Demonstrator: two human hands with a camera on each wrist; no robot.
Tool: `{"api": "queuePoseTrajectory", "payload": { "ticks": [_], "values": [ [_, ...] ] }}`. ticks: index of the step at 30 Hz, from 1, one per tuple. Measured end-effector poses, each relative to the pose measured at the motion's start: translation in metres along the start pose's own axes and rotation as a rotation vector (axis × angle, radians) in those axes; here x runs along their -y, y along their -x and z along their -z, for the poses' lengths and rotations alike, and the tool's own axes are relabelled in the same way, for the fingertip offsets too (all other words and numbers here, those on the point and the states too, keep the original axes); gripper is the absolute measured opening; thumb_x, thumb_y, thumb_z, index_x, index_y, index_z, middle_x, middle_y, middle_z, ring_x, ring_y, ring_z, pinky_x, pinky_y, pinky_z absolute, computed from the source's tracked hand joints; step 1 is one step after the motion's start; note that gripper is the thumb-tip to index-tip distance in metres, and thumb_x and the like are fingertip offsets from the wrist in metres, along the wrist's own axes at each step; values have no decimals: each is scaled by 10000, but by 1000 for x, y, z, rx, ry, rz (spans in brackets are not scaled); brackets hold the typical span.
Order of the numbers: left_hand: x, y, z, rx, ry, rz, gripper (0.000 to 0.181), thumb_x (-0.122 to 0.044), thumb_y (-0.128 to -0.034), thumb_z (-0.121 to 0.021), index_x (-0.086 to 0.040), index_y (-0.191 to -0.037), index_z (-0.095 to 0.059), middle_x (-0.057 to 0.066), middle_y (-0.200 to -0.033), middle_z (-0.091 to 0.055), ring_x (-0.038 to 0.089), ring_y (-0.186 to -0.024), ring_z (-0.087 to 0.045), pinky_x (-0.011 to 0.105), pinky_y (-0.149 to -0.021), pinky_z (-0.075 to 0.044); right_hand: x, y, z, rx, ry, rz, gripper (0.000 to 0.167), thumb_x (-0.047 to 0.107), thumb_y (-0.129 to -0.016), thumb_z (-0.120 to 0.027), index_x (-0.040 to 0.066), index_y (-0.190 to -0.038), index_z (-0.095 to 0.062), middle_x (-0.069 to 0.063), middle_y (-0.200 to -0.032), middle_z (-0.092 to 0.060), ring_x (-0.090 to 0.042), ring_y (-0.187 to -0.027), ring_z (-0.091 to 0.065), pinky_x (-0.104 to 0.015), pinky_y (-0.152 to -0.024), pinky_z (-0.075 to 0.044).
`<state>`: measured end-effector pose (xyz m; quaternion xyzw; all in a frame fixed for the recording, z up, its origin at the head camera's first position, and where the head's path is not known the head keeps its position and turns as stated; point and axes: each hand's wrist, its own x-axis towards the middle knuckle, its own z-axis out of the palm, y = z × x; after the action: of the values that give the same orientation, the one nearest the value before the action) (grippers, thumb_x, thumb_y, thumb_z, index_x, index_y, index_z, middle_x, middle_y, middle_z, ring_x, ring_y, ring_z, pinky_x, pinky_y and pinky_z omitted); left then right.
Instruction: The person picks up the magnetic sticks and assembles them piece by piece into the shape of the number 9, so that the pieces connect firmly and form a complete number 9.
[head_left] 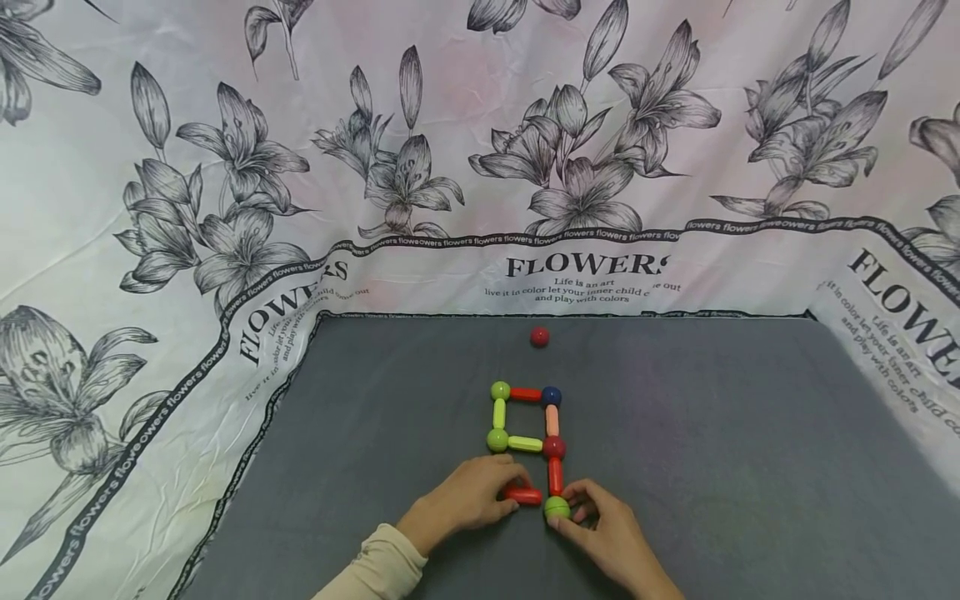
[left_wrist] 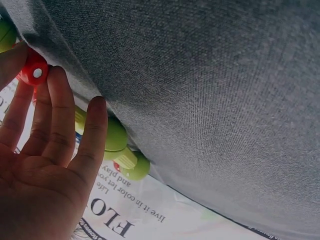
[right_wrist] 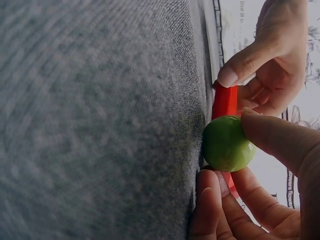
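My left hand [head_left: 474, 493] pinches a red rod [head_left: 523, 496] between thumb and fingers; the rod lies level, its free end pointing right toward a green ball. A pale metal dot shows on the rod's end [left_wrist: 36, 70] in the left wrist view. My right hand [head_left: 600, 521] holds that green ball [right_wrist: 228, 143] between thumb and fingers. From this ball a second red rod [head_left: 555, 476] runs up to a dark red ball [head_left: 553, 447]. A small gap seems to separate the held rod from the green ball in the head view.
Above the hands, a square of rods and balls lies on the grey cloth [head_left: 712, 433]: a blue ball [head_left: 551, 396], green balls [head_left: 498, 440], a yellow-green rod [head_left: 525, 444] and a pink rod [head_left: 552, 420]. A loose red ball [head_left: 539, 337] sits near the flowered curtain [head_left: 420, 275].
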<state>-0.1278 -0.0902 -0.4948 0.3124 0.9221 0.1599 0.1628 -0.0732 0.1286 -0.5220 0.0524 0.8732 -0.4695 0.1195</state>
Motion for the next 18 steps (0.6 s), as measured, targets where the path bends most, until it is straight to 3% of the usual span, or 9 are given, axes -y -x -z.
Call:
{"api": "queuePoseTrajectory", "payload": {
  "ticks": [18],
  "values": [
    [-1, 2, -5, -17, 53, -10, 210, -242, -941, -701, -292, -1145, -693, -138, -938, -588, -2, -764, -490, 187, -726, -443, 0, 1, 0, 6, -21, 6, 340, 243, -763, -876, 163, -1037, -692, 22, -976, -692, -83, -784, -579, -235, -676, -452]
  ]
}}
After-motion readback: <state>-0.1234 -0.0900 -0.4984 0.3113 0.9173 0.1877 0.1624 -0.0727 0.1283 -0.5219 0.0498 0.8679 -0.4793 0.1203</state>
